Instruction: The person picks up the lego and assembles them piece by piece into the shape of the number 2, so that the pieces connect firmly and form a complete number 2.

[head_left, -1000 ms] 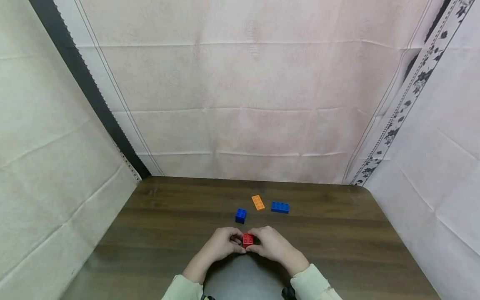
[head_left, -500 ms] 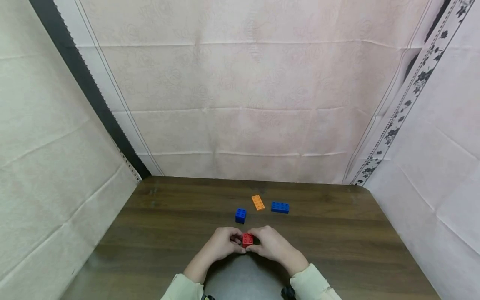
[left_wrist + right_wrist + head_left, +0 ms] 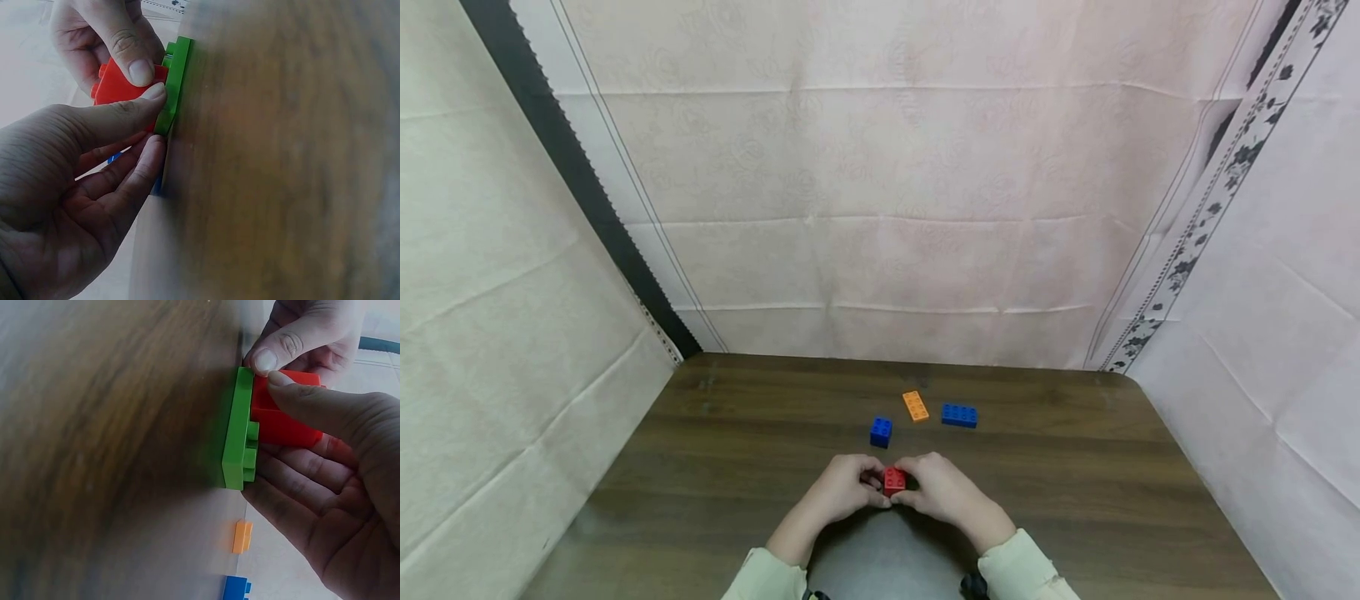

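A red brick [image 3: 894, 481] is held between both hands near the front of the table. The wrist views show it seated on one end of a flat green brick [image 3: 235, 431], whose free studs show at the other end. My left hand [image 3: 848, 490] pinches the pair from the left, its thumb at the seam between red and green. From the right, my right hand [image 3: 946, 490] grips the red brick, thumb laid across its near side. In the left wrist view the green brick's underside lies close along the table.
Beyond the hands on the brown wooden table [image 3: 760, 408] lie a small blue brick [image 3: 881, 432], a flat orange brick [image 3: 915, 406] and a longer blue brick [image 3: 959, 415]. Pale cloth [image 3: 880, 208] hangs behind the table and along both sides.
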Available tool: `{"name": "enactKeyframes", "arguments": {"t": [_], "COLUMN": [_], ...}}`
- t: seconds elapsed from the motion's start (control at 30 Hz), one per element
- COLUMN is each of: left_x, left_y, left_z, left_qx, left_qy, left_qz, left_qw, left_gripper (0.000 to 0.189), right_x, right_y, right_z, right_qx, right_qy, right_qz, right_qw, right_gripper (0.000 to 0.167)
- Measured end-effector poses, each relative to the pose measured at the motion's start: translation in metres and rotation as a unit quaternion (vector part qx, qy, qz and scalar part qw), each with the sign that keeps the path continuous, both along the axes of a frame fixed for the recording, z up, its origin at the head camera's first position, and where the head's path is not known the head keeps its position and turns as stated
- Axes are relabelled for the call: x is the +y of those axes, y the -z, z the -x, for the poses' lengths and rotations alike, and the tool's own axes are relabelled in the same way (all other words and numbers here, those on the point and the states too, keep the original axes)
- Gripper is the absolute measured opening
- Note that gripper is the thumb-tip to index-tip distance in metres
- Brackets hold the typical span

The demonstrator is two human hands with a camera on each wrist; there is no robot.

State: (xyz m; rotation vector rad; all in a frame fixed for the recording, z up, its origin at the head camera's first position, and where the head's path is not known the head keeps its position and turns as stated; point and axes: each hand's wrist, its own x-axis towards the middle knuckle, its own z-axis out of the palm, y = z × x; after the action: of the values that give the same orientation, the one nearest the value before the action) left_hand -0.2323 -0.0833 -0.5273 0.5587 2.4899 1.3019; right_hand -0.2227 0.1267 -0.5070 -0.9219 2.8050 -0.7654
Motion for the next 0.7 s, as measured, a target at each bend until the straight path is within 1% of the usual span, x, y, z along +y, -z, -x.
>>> {"name": "enactKeyframes", "arguments": {"t": [0.43,0.7], "left_x": [0.0008,0.0005], "left_y": [0.0030,0.0011], "left_z": [-0.0002,-0.0007], "left_qx": [0.006,-0.002], "left_qy": [-0.005,-0.009], "left_qz": [0.003,0.006], "left_qw": [1.0000,0.9999], "left_gripper": [0.024,0.025], "right_x": [0.0031,0.0026], "right_y": [0.0052,0.0059], "right_z": [0.0007,0.0007], "right_qx": [0.006,0.010], "right_qy": [0.002,0.000], "right_qz": [0.005,0.006], "right_qw": [1.0000,0.9999], "right_gripper": [0.029,0.030]}}
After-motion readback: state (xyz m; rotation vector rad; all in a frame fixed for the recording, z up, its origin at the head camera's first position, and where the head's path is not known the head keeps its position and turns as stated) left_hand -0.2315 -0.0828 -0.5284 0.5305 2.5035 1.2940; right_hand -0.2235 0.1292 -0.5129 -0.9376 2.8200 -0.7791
